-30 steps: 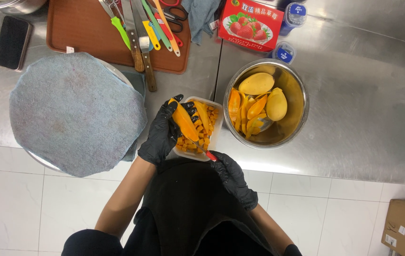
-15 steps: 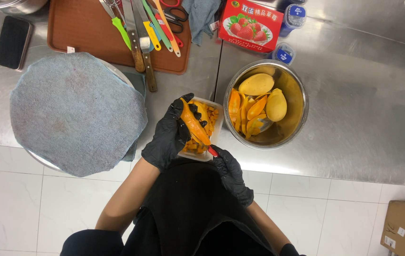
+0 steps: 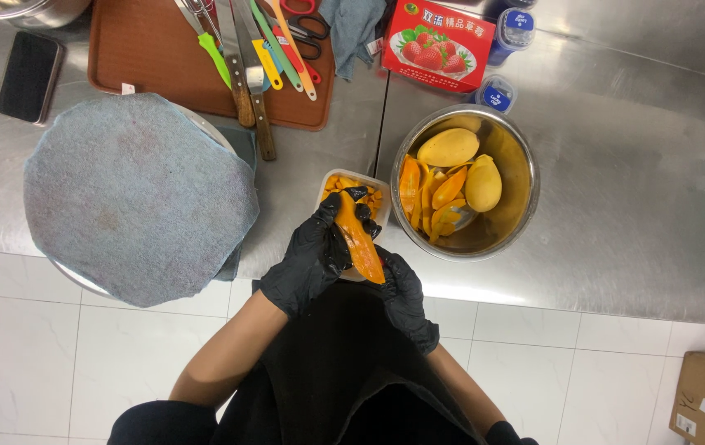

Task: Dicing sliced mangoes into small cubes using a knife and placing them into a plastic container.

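- A peeled orange mango piece (image 3: 358,237) is held over the steel counter (image 3: 633,189), just above the near edge of a small clear tub (image 3: 354,191) that holds cut mango cubes.
- The left hand (image 3: 313,257), in a black glove, is wrapped around the left side of the piece, with fingertips curled over its far end.
- The right hand (image 3: 404,298), also gloved in black, sits at the near, lower end of the piece. Whether anything else is gripped in it cannot be told; its fingers are closed and mostly hidden beneath the fruit.
- The hands are close together, both in contact with the same piece.
- Handling judgement: the flesh looks wet and glossy, so it is likely slippery and soft; a hard squeeze would probably bruise or mash it. It appears light. The surest hold is judged to be a cupped grip along the long sides, braced at the ends, as the left hand has it now.
- Just right of the tub stands a steel bowl (image 3: 526,177) with whole yellow mangoes (image 3: 447,147) and peel strips.
- Further back lie a brown tray (image 3: 146,58) of knives, a red fruit box (image 3: 439,43), and a dark phone (image 3: 31,66).
- A round pan covered by a grey cloth (image 3: 138,198) lies to the left.
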